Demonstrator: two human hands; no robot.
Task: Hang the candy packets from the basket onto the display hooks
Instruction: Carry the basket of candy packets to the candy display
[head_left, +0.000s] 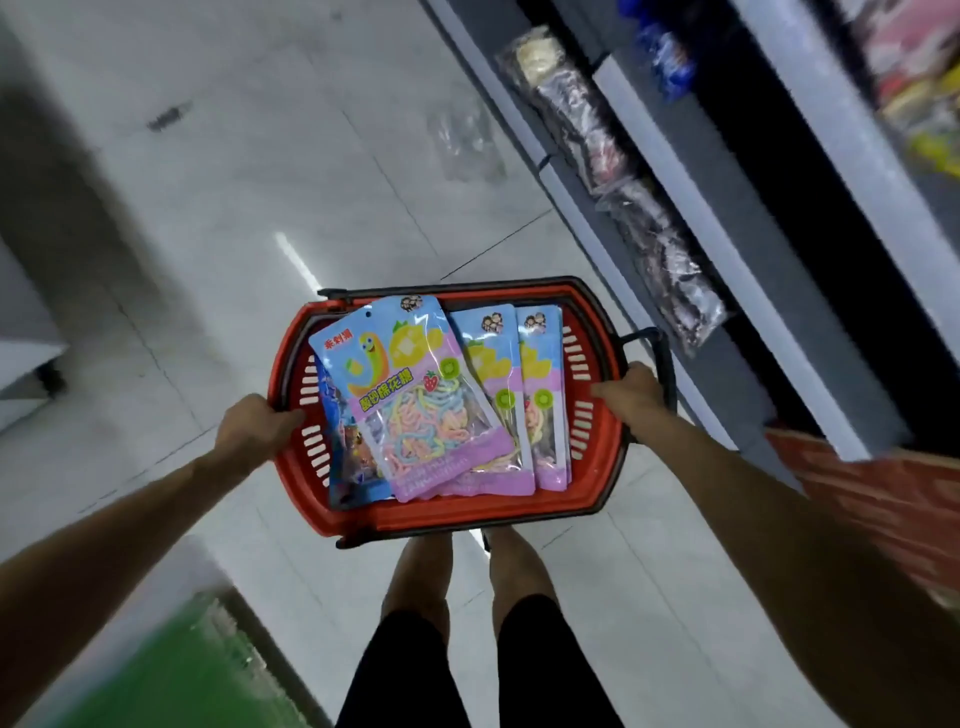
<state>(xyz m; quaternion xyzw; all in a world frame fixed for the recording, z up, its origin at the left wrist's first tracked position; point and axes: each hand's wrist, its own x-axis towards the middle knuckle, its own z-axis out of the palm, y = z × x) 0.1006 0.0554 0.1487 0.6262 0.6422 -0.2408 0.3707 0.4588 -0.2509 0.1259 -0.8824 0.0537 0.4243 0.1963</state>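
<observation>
Basket (467, 514) of packets (415, 395), centre frame, is gripped by left hand (249, 431) and right hand (636, 392). Carrying step, seemingly; next, free one hand.

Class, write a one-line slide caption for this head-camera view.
Left hand and right hand hold a red basket of candy packets beside shop shelves.

The top candy packet (415, 400) front reads "酸砂棉花糖".

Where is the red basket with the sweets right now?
In the head view the red basket is mid-frame, the left hand gripping its left rim and the right hand its right rim, with the shelves just to its right.
</observation>
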